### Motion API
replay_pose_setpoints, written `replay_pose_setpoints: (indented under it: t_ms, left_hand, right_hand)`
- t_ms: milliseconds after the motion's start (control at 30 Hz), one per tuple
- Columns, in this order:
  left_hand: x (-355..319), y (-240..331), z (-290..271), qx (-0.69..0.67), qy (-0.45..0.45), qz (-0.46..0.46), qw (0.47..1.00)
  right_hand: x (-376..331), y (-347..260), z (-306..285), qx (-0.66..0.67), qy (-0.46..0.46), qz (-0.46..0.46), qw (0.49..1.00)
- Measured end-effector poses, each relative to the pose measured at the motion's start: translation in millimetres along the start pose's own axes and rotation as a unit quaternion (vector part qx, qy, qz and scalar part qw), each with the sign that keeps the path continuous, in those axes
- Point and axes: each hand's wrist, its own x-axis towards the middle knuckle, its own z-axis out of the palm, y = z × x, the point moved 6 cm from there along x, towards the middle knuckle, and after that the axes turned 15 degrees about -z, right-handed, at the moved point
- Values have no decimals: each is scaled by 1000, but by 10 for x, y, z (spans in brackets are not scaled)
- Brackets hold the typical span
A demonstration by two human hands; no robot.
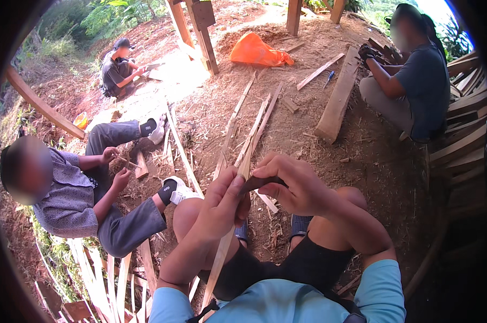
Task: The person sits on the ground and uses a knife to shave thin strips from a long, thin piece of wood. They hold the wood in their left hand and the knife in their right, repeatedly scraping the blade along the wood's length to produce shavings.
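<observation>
A long, pale wooden strip (220, 261) slants up from beside my left hip, passes between my knees and rises past my hands. My left hand (221, 204) is closed round it, thumb pointing up along the wood. Just right of it, my right hand (294, 185) pinches a dark brown flat piece (262, 183) between thumb and fingers. The piece reaches across to my left thumb, against or very near the strip; its exact kind I cannot make out.
A seated person (71, 188) at left holds a small stick; another crouches at right by a thick wooden beam (337, 99). A third sits far left. An orange sheet (259, 51), a blue-handled tool (329, 78), wooden strips and shavings lie on the dirt. Planks (464, 145) are piled at right.
</observation>
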Motion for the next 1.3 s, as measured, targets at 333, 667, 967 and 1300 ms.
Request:
replay_pose_setpoints:
  t_ms: [333, 667, 967, 1300]
  left_hand:
    - [-40, -21, -45, 3, 2, -11, 1000]
    - [-48, 50, 44, 12, 18, -45, 999]
    - [157, -31, 156, 11, -13, -28, 999]
    - [304, -54, 247, 27, -21, -48, 998]
  right_hand:
    - [69, 60, 41, 54, 29, 31, 998]
    - [51, 48, -91, 42, 44, 43, 997]
    - [-61, 36, -183, 11, 52, 68, 996]
    - [-94, 157, -390, 9, 136, 85, 987]
